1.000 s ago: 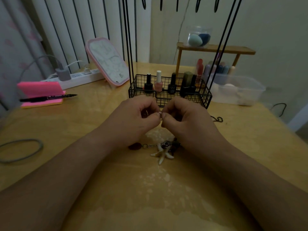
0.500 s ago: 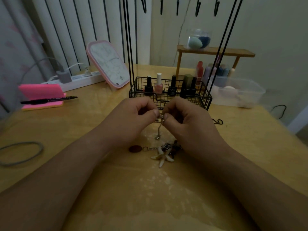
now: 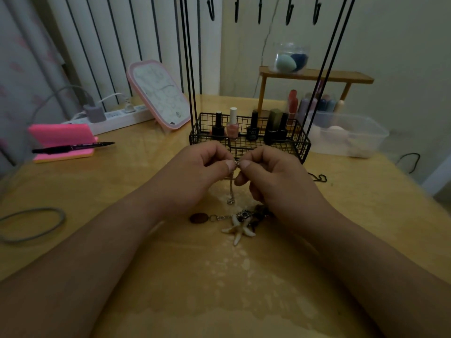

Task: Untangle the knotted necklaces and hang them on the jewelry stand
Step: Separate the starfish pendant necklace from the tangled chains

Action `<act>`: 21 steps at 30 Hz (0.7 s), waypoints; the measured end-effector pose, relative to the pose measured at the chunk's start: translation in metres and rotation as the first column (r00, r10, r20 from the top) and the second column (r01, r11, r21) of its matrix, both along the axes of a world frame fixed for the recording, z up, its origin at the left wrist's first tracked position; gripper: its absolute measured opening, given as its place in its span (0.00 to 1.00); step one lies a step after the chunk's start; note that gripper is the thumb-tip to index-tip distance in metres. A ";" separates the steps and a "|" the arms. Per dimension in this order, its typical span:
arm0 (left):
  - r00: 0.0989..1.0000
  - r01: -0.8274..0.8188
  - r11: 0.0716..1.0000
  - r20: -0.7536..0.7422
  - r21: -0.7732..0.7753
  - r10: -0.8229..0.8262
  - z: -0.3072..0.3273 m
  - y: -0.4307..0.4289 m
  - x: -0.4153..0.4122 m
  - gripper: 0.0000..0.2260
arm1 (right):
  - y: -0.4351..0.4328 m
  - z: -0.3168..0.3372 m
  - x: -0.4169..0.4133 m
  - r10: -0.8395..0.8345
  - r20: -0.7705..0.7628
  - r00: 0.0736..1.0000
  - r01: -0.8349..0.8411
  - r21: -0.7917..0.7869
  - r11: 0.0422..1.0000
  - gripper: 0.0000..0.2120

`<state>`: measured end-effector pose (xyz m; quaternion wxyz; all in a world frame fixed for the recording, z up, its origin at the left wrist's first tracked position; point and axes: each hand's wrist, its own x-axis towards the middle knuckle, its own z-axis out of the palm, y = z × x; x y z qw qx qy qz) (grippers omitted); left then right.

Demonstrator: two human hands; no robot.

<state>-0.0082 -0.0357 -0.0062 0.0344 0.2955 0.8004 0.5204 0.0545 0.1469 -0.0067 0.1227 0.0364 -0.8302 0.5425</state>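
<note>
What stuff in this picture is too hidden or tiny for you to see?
All in the head view:
- Where the left hand and right hand pinch the silver chain: thumbs cover it, too small.
- Jewelry stand top: cut off by the upper edge above its hooks.
- Necklace tangle: partly under the right hand, dim.

I see a silver chain (image 3: 231, 189), a honey-yellow table (image 3: 122, 181) blotched pale, a cream starfish charm (image 3: 238, 231) and a reddish-brown oval bead (image 3: 199, 218). The wire stand (image 3: 244, 145) is black; 1 polish bottle (image 3: 232, 128) is pink with a white cap. The notepad (image 3: 61, 136) is hot pink, the pen (image 3: 73, 147) black, the loop (image 3: 36, 209) grey
</note>
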 end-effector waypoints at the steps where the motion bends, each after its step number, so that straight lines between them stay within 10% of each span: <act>1: 1.000 -0.006 1.000 0.009 -0.001 0.006 0.000 0.000 0.000 0.04 | 0.000 0.000 0.000 0.004 0.009 1.000 -0.004 -0.003 1.000 0.05; 21: 0.995 0.097 0.995 0.031 0.033 -0.098 0.002 0.001 0.002 0.05 | 0.005 0.000 0.000 -0.027 -0.128 0.991 0.044 0.132 0.990 0.03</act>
